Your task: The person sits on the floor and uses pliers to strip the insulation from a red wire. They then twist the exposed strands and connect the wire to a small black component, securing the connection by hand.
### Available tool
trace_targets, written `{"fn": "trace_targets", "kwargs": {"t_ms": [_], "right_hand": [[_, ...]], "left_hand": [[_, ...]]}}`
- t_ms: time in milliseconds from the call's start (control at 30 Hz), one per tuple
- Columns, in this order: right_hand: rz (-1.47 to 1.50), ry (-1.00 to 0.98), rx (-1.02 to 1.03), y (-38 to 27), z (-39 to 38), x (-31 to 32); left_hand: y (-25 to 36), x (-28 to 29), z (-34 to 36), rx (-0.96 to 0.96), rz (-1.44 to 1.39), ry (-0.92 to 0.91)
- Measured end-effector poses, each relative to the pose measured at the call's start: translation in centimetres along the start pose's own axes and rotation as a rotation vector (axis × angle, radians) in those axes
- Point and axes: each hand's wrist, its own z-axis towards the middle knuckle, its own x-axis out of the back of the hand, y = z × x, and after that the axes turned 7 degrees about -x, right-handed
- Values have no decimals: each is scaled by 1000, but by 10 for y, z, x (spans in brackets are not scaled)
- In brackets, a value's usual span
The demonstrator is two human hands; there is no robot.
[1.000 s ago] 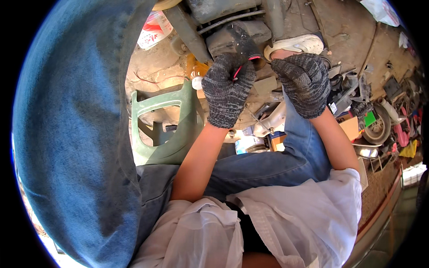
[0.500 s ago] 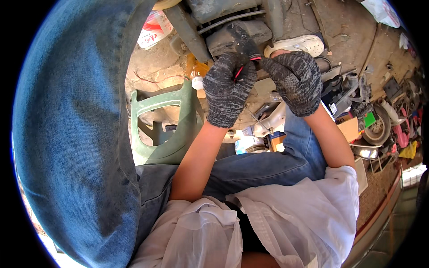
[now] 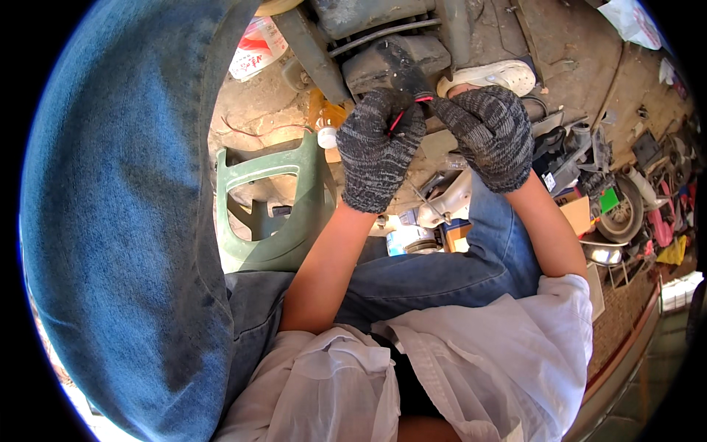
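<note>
My left hand (image 3: pixel 381 151), in a grey-black knitted glove, has its fingers closed around a thin red-and-black piece (image 3: pixel 398 118), perhaps a wire; its exact shape is partly hidden. My right hand (image 3: pixel 486 136), gloved alike, is pinched at the red piece's upper end, close to the left fingertips; what lies inside the pinch is too small to make out. Both hands are in front of a dark, dusty vehicle part (image 3: pixel 387 59). A bottle of amber liquid (image 3: pixel 328 110) with a white cap is just left of my left hand.
A green plastic stool (image 3: pixel 243 247) stands below left. My raised jeans leg (image 3: pixel 125 221) fills the left side; my other foot wears a white clog (image 3: pixel 501 74). A wheel (image 3: pixel 618 214), cardboard (image 3: pixel 574 214) and assorted parts crowd the right. A white bag (image 3: pixel 626 22) lies top right.
Compared with a second ago, my right hand has moved left, bringing its fingertips closer to my left hand and the red piece. My left hand has shifted only slightly.
</note>
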Motion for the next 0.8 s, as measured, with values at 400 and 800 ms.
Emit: {"fn": "trace_targets", "kwargs": {"t_ms": [400,800], "right_hand": [[-56,-119,0,-6,3,8],[-84,-174,88,-1,4,12]], "left_hand": [[5,1,2,-10,39,4],[8,-5,-2,47,-14,74]]}}
